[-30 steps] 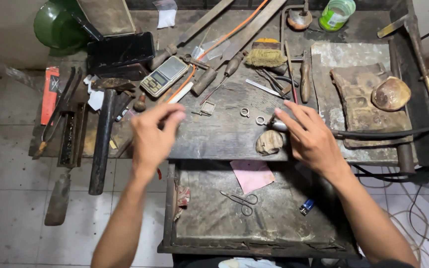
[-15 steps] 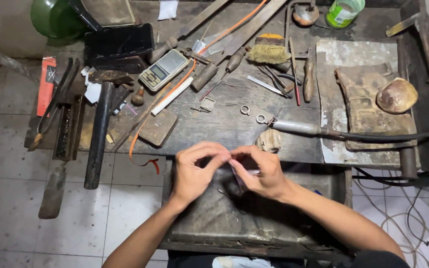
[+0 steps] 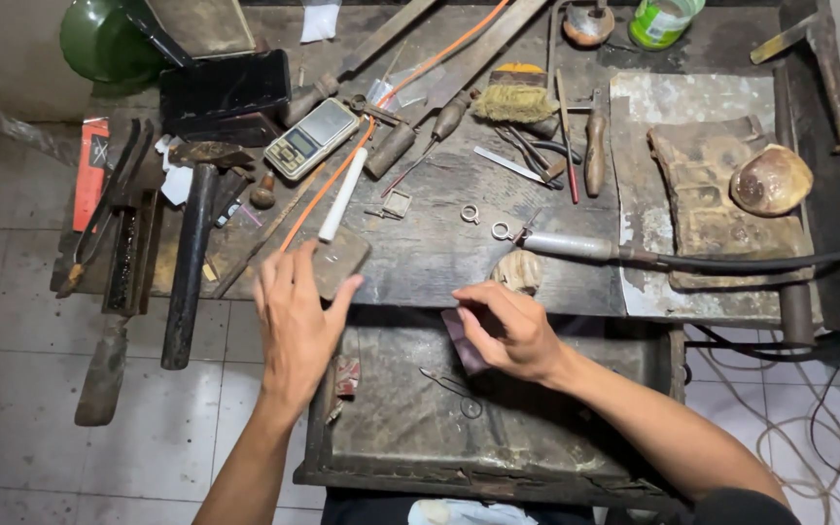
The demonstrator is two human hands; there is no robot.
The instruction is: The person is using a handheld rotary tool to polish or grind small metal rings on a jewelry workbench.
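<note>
Left hand: the left hand point(image 3: 296, 326) lies flat with fingers spread, holding nothing, fingertips on a small brown block point(image 3: 339, 261) at the front edge of the workbench point(image 3: 439, 253).
Right hand: the right hand point(image 3: 509, 331) is pinched on a dark reddish piece point(image 3: 463, 340) over the open drawer point(image 3: 381, 428), just below that edge.
Hidden: most of the piece is covered by fingers; its kind is unclear.
Cut off: the bench's far edge leaves the picture.
Open room: bare bench between the block and two small rings point(image 3: 486, 222).
</note>
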